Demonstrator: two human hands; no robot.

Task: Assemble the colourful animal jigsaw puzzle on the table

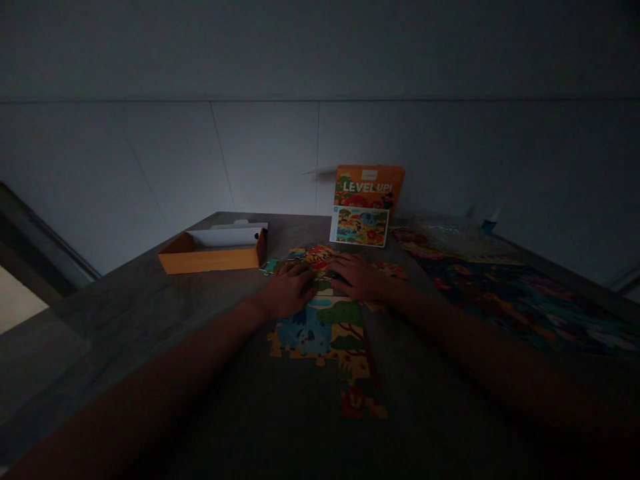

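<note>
A partly joined colourful jigsaw puzzle [325,333] with animal pictures lies on the grey table [150,333] in front of me. My left hand [290,290] rests palm down on its upper part, fingers stretched forward. My right hand [357,277] lies flat beside it, fingers pointing left, touching the pieces near the left hand. Both hands press on the puzzle's far section. A few loose pieces [270,265] lie just beyond the hands. The scene is very dim.
An open orange box tray [213,257] sits at the back left. The orange puzzle box lid [367,203] stands against the tiled wall. A larger finished puzzle [520,297] covers the table's right side, with clear plastic wrap [445,230] behind it.
</note>
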